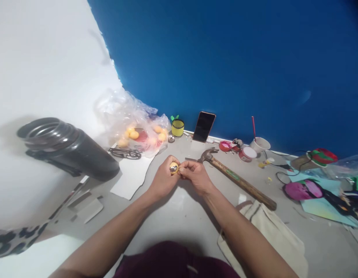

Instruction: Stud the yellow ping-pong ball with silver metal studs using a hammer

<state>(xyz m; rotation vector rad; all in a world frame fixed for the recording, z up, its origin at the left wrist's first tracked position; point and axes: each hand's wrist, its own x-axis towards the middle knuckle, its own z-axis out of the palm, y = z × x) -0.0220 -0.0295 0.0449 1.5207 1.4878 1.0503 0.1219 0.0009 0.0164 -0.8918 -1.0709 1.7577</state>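
Note:
My left hand (163, 175) is closed around a small yellow ball (172, 171) that has shiny silver metal on its upper side. Thumb and fingers of my right hand (195, 175) are pinched together at the ball's right edge; whatever they grip is too small to make out. Both hands are over the grey tabletop (173, 227), close together. Just beyond the right hand lies a claw hammer (239, 179) with a wooden handle. A similar silver ball (171, 138) rests farther back, beside a yellow mesh cup (177, 127).
At left stands a large dark flask (77, 148). Black scissors (125, 153) lie by white paper (134, 177), near a clear plastic bag (144, 116) of yellow balls. A phone (204, 126) leans on the blue wall. Right are a white cup (260, 145) and cream cloth (271, 235).

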